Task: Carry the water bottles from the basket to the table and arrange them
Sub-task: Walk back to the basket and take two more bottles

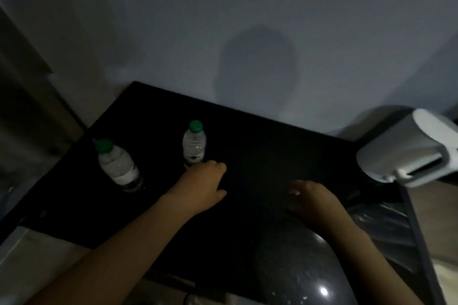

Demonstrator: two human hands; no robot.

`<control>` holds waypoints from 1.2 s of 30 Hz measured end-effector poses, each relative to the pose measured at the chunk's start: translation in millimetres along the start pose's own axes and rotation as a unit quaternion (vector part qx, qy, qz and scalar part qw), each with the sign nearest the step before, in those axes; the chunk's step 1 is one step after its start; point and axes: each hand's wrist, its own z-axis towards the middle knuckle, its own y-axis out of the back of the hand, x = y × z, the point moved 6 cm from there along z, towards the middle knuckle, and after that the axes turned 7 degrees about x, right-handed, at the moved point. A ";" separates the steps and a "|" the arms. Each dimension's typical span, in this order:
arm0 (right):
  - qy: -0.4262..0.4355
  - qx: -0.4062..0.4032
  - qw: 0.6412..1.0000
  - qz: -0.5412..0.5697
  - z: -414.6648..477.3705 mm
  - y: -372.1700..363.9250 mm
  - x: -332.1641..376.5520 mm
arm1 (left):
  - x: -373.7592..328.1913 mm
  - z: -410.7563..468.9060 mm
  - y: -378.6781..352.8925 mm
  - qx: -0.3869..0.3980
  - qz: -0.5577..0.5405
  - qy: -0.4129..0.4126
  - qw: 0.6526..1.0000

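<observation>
Two clear water bottles with green caps stand upright on the black table (272,146). One bottle (116,164) is at the left, the other bottle (194,146) is nearer the middle. My left hand (203,184) hovers just in front of the middle bottle's base, fingers loosely curled, holding nothing. My right hand (312,199) is over the table's right part, fingers spread downward, holding nothing. No basket can be made out in the dim view.
A white rounded appliance (406,151) sits at the table's right end. A dark shiny round object (309,280) lies below the near edge. A pale wall (247,20) runs behind the table, and a dark rack (386,225) stands at the right.
</observation>
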 end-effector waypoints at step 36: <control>-0.514 -0.170 0.782 0.308 -496.1 -105.9 -426.8 | -647.4 -28.1 -265.0 0.226 0.172 -0.486 0.827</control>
